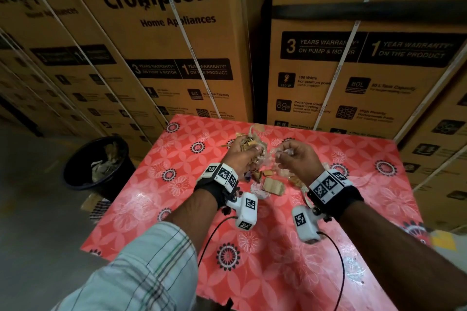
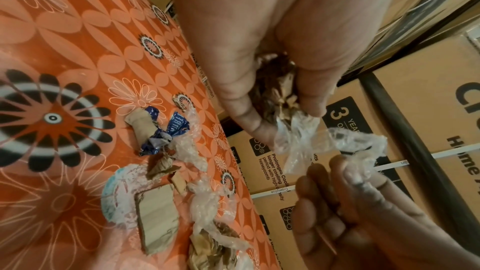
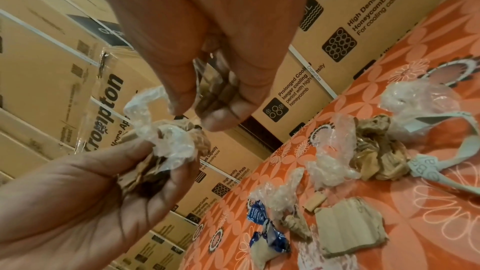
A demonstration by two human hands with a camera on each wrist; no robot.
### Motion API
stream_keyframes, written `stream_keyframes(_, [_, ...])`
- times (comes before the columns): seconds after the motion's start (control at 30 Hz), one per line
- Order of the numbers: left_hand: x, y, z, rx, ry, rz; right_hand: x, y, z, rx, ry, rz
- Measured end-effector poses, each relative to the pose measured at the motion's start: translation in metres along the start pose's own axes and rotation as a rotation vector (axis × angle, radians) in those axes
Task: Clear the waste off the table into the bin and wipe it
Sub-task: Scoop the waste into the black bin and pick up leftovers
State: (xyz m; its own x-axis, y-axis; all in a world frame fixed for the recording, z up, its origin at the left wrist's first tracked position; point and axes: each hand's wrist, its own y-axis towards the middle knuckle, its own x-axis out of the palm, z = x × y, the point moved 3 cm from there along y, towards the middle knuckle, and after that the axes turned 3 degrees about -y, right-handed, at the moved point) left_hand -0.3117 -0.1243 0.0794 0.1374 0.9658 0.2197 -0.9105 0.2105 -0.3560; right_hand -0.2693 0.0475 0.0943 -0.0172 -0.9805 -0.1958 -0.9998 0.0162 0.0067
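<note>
Gripping scrap wad [image 1: 249,148] in left hand [image 1: 238,156], pinching plastic film [image 1: 284,153] in right hand [image 1: 294,159] — bin [image 1: 75,171] well off leftward, nearer left.

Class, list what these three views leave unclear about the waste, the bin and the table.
- Left hand, head view: the fingers cover most of the wad of scraps.
- Bin, head view: dim, contents unreadable.
- Table, head view: the near edge is cut off by the frame; forearms cover part.
- Blue wrapper, wrist views: print too blurred to read.
</note>
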Motion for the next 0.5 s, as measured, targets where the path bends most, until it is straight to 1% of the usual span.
stream_keyframes(0.1, [-0.001,-0.005,-0.002,-0.021,-0.004,-0.042,0.007,0.001,0.000,0.010,0.021,-0.057])
stream_keyframes(0.2, [-0.005,-0.012,-0.001,-0.013,0.097,-0.061,0.019,0.002,0.001,0.042,0.080,-0.084])
stream_keyframes(0.3, [-0.013,-0.019,-0.002,0.018,0.227,-0.107,0.029,0.006,0.003,0.002,0.027,-0.075])
stream_keyframes(0.33, [-0.017,-0.022,-0.003,0.008,0.263,-0.132,0.032,0.007,0.005,-0.002,0.010,-0.075])
stream_keyframes(0.43, [-0.031,-0.035,0.002,-0.016,0.264,-0.190,0.048,0.007,0.004,-0.002,-0.024,-0.110])
stream_keyframes(0.5, [-0.044,-0.038,0.007,-0.019,0.290,-0.174,0.063,0.009,-0.003,-0.038,-0.071,-0.144])
